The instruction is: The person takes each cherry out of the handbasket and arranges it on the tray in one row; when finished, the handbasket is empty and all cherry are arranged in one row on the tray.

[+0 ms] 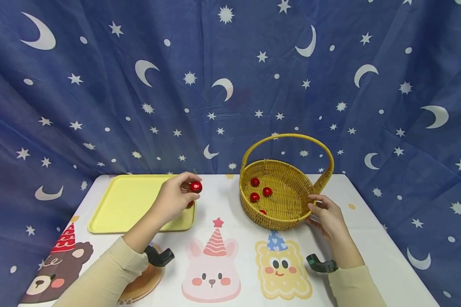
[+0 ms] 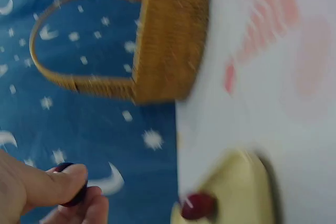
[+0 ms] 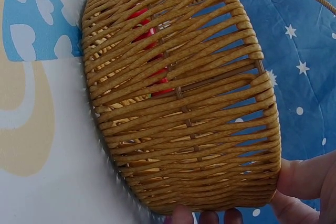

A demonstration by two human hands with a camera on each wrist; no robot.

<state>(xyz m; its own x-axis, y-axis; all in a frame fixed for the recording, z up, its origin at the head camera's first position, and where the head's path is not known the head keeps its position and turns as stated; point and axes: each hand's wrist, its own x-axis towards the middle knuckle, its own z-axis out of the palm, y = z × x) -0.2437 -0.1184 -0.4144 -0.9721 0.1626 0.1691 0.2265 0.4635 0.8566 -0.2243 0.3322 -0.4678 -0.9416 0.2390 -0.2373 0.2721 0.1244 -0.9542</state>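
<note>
My left hand (image 1: 174, 197) pinches a red cherry (image 1: 196, 186) between thumb and fingers, above the tray's right edge. In the left wrist view, the held cherry (image 2: 77, 195) looks dark and is partly covered by the thumb. Another cherry (image 1: 190, 204) lies at the right end of the yellow tray (image 1: 132, 200), partly hidden by the hand in the head view. Several cherries (image 1: 267, 192) are inside the woven basket (image 1: 269, 222). My right hand (image 1: 328, 217) grips the basket's right side, thumb at the rim and fingers against the outer wall, seen in the right wrist view.
The basket's tall arched handle (image 1: 288, 135) stands above its opening. A white tablecloth (image 1: 219, 187) with cartoon prints covers the table. Behind the table hangs a blue curtain (image 1: 230, 106) with moons and stars. White cloth lies between tray and basket.
</note>
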